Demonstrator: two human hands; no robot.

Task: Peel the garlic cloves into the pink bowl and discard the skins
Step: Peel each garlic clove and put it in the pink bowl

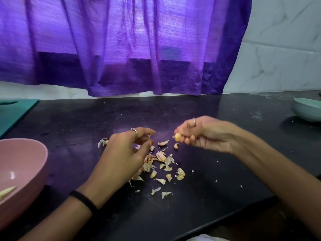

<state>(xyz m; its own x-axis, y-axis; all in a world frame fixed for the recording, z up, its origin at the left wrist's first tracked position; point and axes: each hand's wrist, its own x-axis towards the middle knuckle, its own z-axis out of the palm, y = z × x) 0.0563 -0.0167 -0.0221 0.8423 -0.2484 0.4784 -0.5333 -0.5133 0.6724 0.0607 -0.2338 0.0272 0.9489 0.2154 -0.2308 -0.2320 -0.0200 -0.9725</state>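
A garlic clove (pixel 177 137) was pinched at the fingertips of the right hand (pixel 206 134), right of centre in the frame, its pale flesh partly bared. The left hand (pixel 127 150) was held just above the skins (pixel 161 164) scattered on the dark counter (pixel 217 197), fingers loosely curled and apparently gripping nothing (the fingertips were partly hidden). The pink bowl (pixel 37 164) was seen at the lower left edge, 1 pale peeled piece (pixel 7 191) in it. For the step to be done well, the clove would best be kept firmly pinched while the last skin is drawn off by the left fingers, then carried across to the bowl; the skins should be gathered afterwards.
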